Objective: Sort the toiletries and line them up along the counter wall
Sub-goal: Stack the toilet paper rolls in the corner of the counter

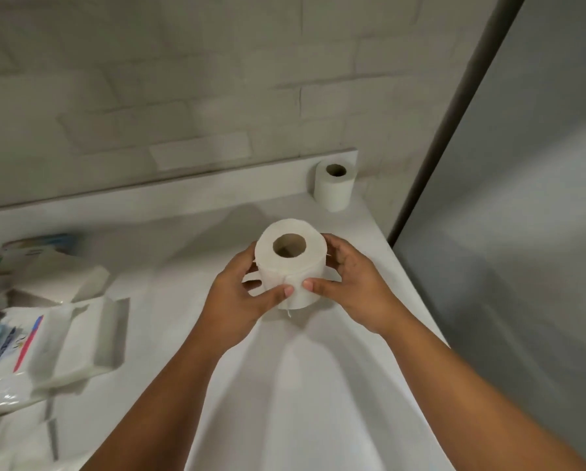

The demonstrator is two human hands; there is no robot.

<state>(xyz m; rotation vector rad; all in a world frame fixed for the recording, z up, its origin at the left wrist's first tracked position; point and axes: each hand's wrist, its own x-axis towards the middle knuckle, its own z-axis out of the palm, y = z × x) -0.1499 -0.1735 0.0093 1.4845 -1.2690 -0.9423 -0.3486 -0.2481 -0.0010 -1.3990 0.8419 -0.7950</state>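
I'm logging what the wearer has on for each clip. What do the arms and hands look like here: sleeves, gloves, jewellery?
Both arms are bare as far as the picture shows, with no sleeves in view. The left hand and right hand wear no gloves. No rings, watch or bracelet show on the visible fingers or wrists. Fingernails look short and unpainted.

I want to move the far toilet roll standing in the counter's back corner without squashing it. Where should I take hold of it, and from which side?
Grip the far toilet roll around its curved side wall, coming from the front: it stands on end with its core hole up, and the wall ledge behind probably leaves little room at the back. Keep the grip light, since the paper likely dents.
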